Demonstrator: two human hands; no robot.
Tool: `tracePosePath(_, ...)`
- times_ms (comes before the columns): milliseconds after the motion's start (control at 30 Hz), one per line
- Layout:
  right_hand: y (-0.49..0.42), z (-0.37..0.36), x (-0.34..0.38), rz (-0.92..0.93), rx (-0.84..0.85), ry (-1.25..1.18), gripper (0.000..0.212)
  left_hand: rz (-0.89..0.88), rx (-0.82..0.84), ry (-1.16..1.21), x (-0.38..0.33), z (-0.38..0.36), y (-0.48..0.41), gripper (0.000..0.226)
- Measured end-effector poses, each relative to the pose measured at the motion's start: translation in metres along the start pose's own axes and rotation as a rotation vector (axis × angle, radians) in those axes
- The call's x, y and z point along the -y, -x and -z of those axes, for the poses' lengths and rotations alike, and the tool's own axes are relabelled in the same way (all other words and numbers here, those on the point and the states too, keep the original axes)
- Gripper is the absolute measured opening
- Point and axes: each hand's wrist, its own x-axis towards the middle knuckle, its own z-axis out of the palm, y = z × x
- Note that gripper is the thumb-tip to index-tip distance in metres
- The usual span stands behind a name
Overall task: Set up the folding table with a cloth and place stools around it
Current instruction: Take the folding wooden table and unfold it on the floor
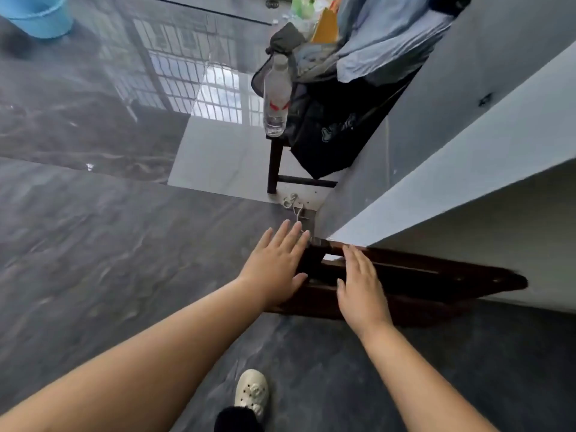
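While a person looks down over a glossy grey marble-patterned floor (93, 244), both bare arms reach forward toward a dark brown folded wooden table (420, 275). The table stands on edge against a white wall (467, 151), at about four o'clock from the middle of the view. The left hand (274, 266) is at the table's near top corner, fingers straight and spread, gripping nothing. The right hand (361, 288) lies flat over the upper rail just beside it, fingers straight, also gripping nothing. Whether either palm presses the wood cannot be told.

At twelve o'clock, a dark wooden chair (274, 163) holds a heap of clothing (374, 48) and a clear plastic water bottle (276, 95). A light blue plastic bucket (40, 14) sits at eleven o'clock. A cream clog-style shoe (252, 391) shows at six o'clock.

The step in hand appears to be taking hold of the table to bring it away from the wall. To do it well, each hand should curl firmly round a solid rail, the two well apart for balance, with fingers kept out of any hinge gaps. The top should then tip outward before lifting, clear of the chair and bottle.
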Motion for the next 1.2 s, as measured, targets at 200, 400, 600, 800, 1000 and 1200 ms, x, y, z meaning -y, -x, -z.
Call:
tracePosePath(200, -0.023, -0.044, -0.024, 0.043, -0.084, 0.149, 0.068, -0.048, 0.003, 0.024, -0.012, -0.037, -0.051, 0.071)
tracePosePath(400, -0.013, -0.064, -0.023, 0.028, -0.285, 0.014, 0.061, -0.033, -0.182, 0.194, -0.021, -0.058, -0.055, 0.053)
tracePosePath(600, 0.035, -0.076, -0.004, -0.269, -0.636, -0.526, 0.046, -0.017, -0.309, 0.226, -0.035, -0.083, -0.018, 0.065)
tracePosePath(800, 0.024, -0.064, -0.012, -1.006, -0.526, -1.642, 0.028, -0.112, -0.331, 0.221, -0.040, -0.097, 0.012, 0.068)
tracePosePath(1000, 0.063, -0.065, 0.001, -1.093, -0.548, -1.642, 0.036, -0.177, -0.244, 0.187, -0.047, -0.110, 0.055, 0.075)
tracePosePath(1200, 0.150, -0.098, 0.033, -1.108, -0.472, -1.727, 0.032, -0.232, -0.218, 0.158, -0.044, -0.139, 0.147, 0.074)
